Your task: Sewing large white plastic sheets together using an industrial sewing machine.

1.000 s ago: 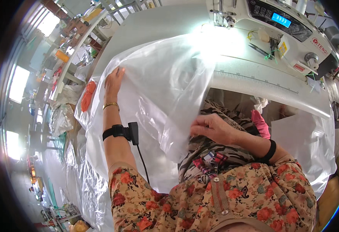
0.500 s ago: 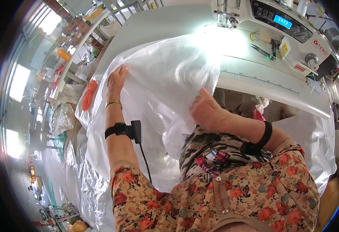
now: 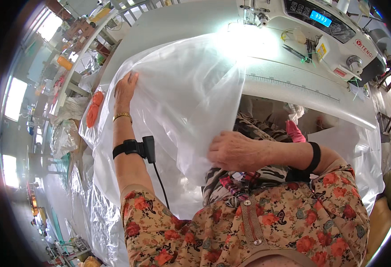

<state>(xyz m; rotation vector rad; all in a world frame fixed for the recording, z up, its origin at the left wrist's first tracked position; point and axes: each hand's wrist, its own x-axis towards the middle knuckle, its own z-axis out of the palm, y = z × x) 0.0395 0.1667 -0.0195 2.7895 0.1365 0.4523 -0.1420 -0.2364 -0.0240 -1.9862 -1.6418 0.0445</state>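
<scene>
A large translucent white plastic sheet (image 3: 173, 89) spreads from under the sewing machine's bright light down over my lap. My left hand (image 3: 125, 91) grips the sheet near its left side, and folds run out from the thumb. Lower down, near my lap, my right hand (image 3: 232, 150) is closed on the sheet's right-hand edge, with the fingertips turned under and hidden. The sewing machine (image 3: 324, 26) stands at the far right with its display lit. Glare from the lamp hides the spot where the sheet meets the needle area.
Black tweezers (image 3: 295, 52) lie on the machine table (image 3: 160, 31) beside thread ends. A ruler scale (image 3: 293, 86) runs along its front edge. An orange-red bundle (image 3: 94, 109) sits left of my left hand. More crumpled plastic (image 3: 93, 213) hangs at the left.
My right hand has moved down and a little left toward my lap, pulling the sheet's edge with it. My left hand keeps its place on the sheet; the whole view has shifted slightly.
</scene>
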